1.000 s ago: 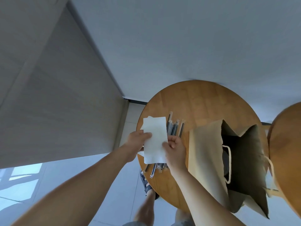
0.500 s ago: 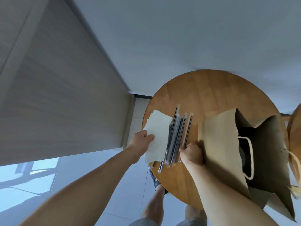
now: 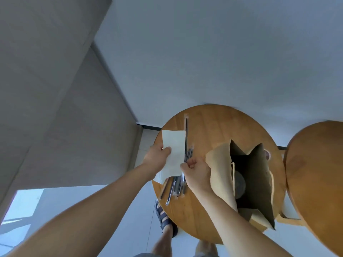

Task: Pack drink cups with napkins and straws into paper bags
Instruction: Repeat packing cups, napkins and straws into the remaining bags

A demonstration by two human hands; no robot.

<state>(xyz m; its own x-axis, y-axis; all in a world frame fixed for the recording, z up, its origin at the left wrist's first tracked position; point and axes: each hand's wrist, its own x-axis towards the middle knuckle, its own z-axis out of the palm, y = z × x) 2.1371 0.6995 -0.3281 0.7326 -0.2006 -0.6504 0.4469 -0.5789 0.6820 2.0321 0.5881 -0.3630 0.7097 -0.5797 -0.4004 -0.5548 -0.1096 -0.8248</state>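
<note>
A round wooden table (image 3: 219,125) carries a loose pile of wrapped straws (image 3: 174,188). The pile lies under the fingers of the right hand (image 3: 197,173) and runs nearer to the person than them. An open brown paper bag (image 3: 220,169) stands on the tabletop just right of those fingers. A second round table (image 3: 315,164) stands farther right.

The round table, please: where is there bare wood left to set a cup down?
The far half of the table is bare, between the straw in the right hand and the paper bag. A smaller patch lies at the near edge, in front of the loose straws. The left side is crowded: napkin, straws, left hand.
</note>
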